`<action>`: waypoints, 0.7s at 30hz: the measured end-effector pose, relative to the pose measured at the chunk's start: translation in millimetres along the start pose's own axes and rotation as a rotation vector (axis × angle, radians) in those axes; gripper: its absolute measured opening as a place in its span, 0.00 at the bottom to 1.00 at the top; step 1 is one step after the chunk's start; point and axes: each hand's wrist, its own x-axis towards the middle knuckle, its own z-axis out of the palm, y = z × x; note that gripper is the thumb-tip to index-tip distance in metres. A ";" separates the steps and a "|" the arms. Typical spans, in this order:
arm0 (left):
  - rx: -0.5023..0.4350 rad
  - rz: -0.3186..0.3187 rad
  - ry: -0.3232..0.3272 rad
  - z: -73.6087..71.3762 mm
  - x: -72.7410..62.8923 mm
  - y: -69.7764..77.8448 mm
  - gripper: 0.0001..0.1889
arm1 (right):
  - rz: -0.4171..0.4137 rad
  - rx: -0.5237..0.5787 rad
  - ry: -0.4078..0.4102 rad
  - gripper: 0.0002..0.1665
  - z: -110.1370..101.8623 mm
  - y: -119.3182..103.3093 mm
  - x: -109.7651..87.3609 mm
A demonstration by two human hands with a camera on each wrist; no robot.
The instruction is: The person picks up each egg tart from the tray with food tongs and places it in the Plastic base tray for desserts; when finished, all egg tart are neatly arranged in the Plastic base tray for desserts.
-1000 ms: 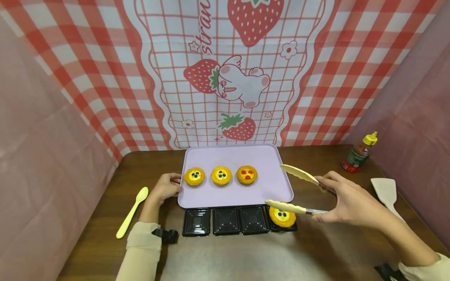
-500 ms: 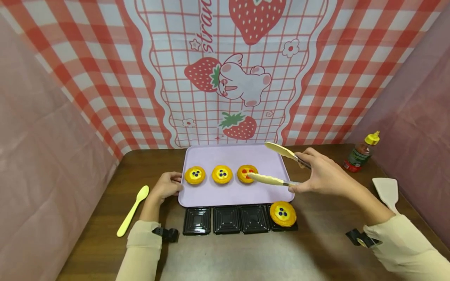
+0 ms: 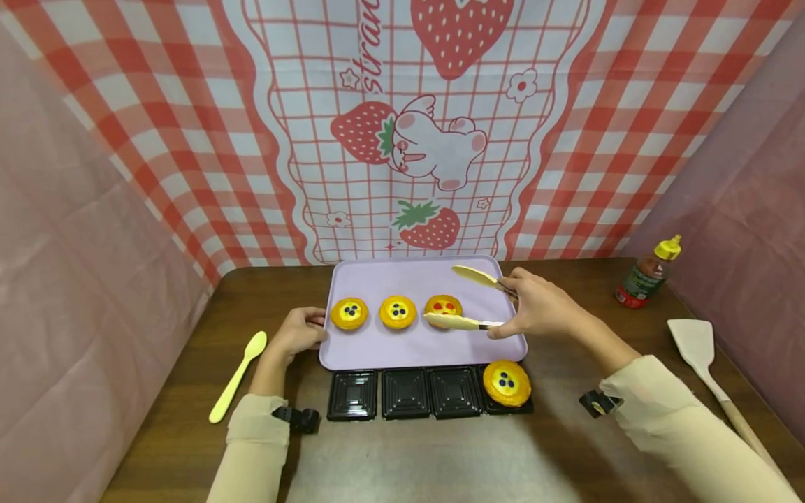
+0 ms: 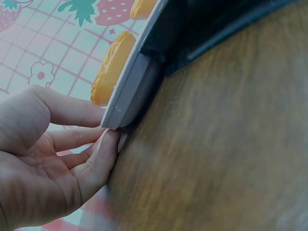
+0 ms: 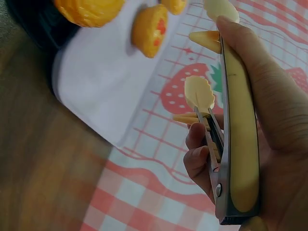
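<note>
My left hand pinches the left edge of a lilac tray; in the left wrist view thumb and forefinger meet at its rim. Three egg tarts stand in a row on the tray: two blue-dotted tarts and a red-dotted tart. My right hand grips a pair of tongs with cream tips, spread apart over the tray's right half. The tongs' near tip overlaps the red-dotted tart in the head view; nothing is between the tips. A further blue-dotted tart sits in the rightmost black holder.
Several square black holders line the tray's front edge. A yellow spoon lies at the left. On the right are a sauce bottle with a yellow cap and a spatula. A checked cloth hangs behind.
My right hand has carried the tongs up and left, from over the tart in the rightmost holder to the red-dotted tart. My left hand has stayed at the tray's edge.
</note>
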 end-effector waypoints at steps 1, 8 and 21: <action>0.002 -0.001 0.000 0.1 0.1 -0.2 0.29 | -0.002 -0.004 -0.008 0.66 3.1 0.3 1.9; 0.001 -0.011 0.003 -0.3 1.3 -0.5 0.29 | -0.026 -0.023 -0.048 0.60 23.2 3.5 11.5; -0.003 -0.009 0.003 -1.0 2.1 -1.9 0.29 | -0.004 0.017 -0.087 0.50 36.7 8.1 19.9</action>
